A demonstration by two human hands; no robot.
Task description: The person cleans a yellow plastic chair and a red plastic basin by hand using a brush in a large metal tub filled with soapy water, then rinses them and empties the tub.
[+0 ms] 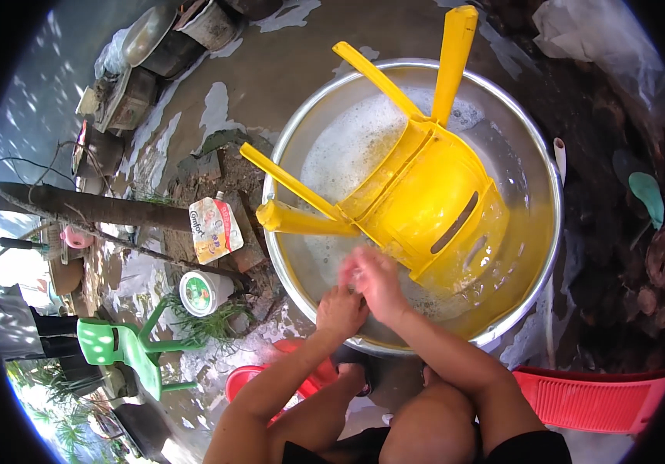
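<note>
A yellow plastic chair lies tipped over in a large round metal basin, its legs pointing up and left over the rim and its backrest partly in the water. White suds float on the water beside it. My left hand is over the basin's near left edge, its fingers hidden in part by the other hand. My right hand, blurred, meets it just below the chair's nearest leg. Whether anything small lies between the hands cannot be told.
Left of the basin are a Comfort pouch, a white lidded tub and a tree trunk. A small green plastic chair stands farther left. A red basin is by my legs, and a red plastic washboard is at lower right.
</note>
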